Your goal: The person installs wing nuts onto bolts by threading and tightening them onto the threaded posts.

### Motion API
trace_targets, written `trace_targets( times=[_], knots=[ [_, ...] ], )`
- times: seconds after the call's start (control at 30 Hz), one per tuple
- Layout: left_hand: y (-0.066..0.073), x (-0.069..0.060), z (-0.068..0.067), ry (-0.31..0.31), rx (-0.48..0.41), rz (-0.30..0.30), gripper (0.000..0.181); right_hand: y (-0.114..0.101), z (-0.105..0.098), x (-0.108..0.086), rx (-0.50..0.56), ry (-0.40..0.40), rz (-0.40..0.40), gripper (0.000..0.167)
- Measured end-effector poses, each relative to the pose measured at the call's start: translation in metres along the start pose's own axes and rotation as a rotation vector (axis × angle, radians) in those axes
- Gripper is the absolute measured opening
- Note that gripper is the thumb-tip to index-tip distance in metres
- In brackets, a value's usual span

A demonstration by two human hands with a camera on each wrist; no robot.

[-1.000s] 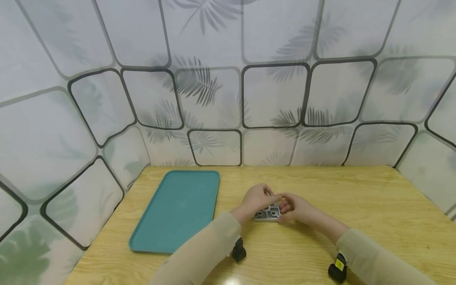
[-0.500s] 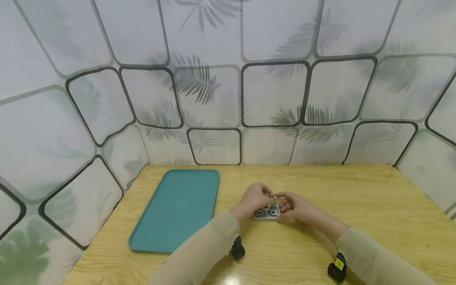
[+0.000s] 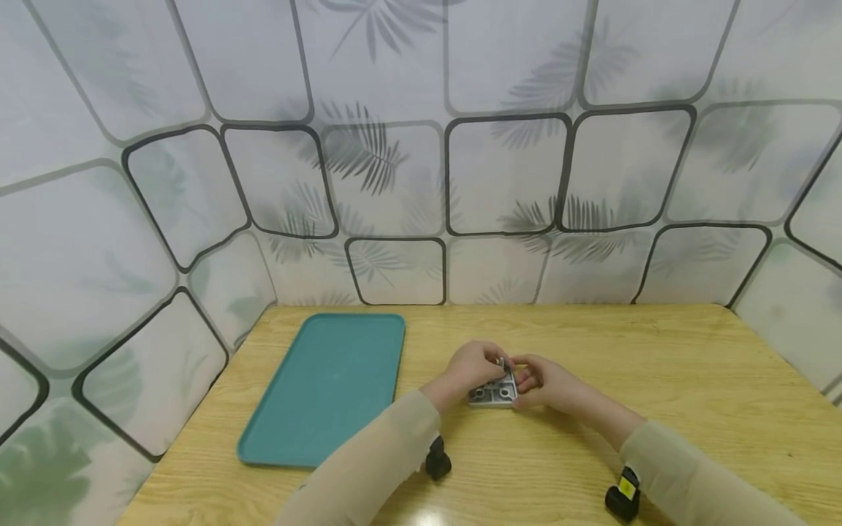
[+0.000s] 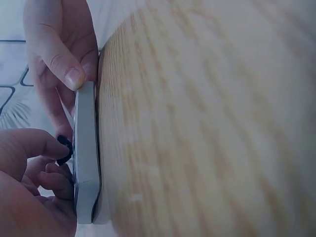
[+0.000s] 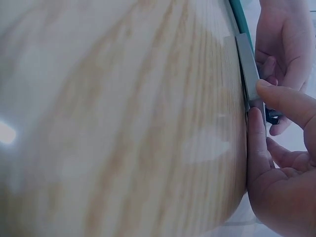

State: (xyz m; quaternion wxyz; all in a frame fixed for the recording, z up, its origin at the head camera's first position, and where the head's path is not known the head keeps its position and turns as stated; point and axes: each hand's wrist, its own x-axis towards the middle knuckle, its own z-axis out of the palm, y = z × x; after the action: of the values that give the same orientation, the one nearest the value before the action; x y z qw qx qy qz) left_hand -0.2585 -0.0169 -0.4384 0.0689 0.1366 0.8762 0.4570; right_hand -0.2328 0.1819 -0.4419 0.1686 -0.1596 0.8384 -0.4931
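Observation:
A grey metal plate (image 3: pixel 495 395) with recesses and round holes lies flat on the wooden table. My left hand (image 3: pixel 471 365) reaches over its far left part. In the left wrist view, my left thumb and fingers pinch a small black curved piece (image 4: pixel 64 150) against the plate's upper face; its kind cannot be made out. My right hand (image 3: pixel 549 383) holds the plate's right edge, with the thumb on its near corner. The right wrist view shows the right thumb and a finger gripping the plate's edge (image 5: pixel 248 69). The left fingers hide much of the plate.
A teal tray (image 3: pixel 335 380) lies on the table (image 3: pixel 658 365) to the left of the hands. A patterned cloth (image 3: pixel 493 175) rises behind the table and at both sides. Black wrist cameras hang under both sleeves.
The left hand's fingers have shifted slightly over the plate, uncovering a bit more of its right side. The right hand and the plate stay nearly in place.

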Motion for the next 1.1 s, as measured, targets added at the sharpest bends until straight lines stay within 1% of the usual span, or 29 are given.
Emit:
trace_targets(
  times=[0.17, 0.33, 0.4, 0.53, 0.67, 0.83, 0.97, 1.1],
  knots=[
    [-0.0004, -0.0002, -0.0001, -0.005, 0.030, 0.013, 0.014, 0.0003, 0.0009, 0.0004, 0.016, -0.003, -0.005, 0.085],
    [-0.0006, 0.0001, -0.0007, -0.014, 0.039, -0.002, 0.011, 0.0002, 0.0007, 0.0003, 0.010, -0.008, -0.005, 0.085],
    [-0.0011, 0.0007, -0.0002, -0.011, 0.054, -0.008, 0.014, 0.0004, 0.0005, 0.0003, 0.003, -0.010, -0.005, 0.085],
    [-0.0021, 0.0017, 0.0019, 0.018, 0.069, -0.016, 0.024, 0.0004, 0.0003, 0.0004, -0.011, -0.006, -0.006, 0.086],
    [-0.0026, 0.0020, 0.0052, 0.064, 0.052, -0.027, 0.026, 0.0004, 0.0003, 0.0004, -0.024, 0.001, 0.003, 0.087],
    [-0.0012, 0.0023, 0.0086, 0.110, 0.081, -0.047, 0.027, 0.0009, 0.0004, 0.0006, -0.019, 0.004, 0.006, 0.087],
    [0.0015, 0.0017, 0.0083, 0.121, 0.101, -0.060, 0.025, 0.0010, -0.0001, 0.0006, -0.010, -0.002, -0.003, 0.087],
    [0.0016, 0.0008, 0.0068, 0.115, 0.088, -0.055, 0.024, 0.0007, 0.0002, 0.0007, -0.007, -0.003, -0.004, 0.086]
  ],
)
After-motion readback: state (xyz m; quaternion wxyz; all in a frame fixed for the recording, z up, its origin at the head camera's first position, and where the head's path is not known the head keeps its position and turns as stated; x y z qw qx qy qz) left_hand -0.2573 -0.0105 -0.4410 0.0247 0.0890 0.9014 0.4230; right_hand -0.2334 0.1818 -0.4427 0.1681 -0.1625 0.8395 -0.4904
